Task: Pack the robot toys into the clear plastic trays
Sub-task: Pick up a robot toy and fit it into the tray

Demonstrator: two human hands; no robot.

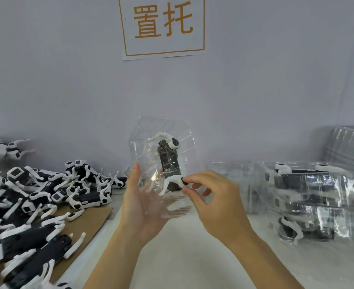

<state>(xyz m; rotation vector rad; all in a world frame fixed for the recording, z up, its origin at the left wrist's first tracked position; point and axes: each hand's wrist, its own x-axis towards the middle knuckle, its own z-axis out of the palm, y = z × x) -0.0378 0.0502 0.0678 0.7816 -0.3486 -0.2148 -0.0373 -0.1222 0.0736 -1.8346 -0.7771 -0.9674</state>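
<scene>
1. Your left hand (139,202) is flat, fingers straight, holding up the clear tray (163,155) from behind.
2. Your right hand (211,202) pinches the robot toy (169,161) at its white leg, inside that tray.
3. More toys (32,197) lie piled on your left.
4. Packed trays (313,197) sit stacked on your right.

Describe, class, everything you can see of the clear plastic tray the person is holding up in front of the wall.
The clear plastic tray is thin, glossy and see-through, with moulded ridges catching the light. It is held upright above the white table, in front of the pale wall. A black and white robot toy sits inside it, standing on end. The left hand supports the tray from behind with straight fingers, while the right hand pinches the toy's lower white leg at the tray's front.
</scene>
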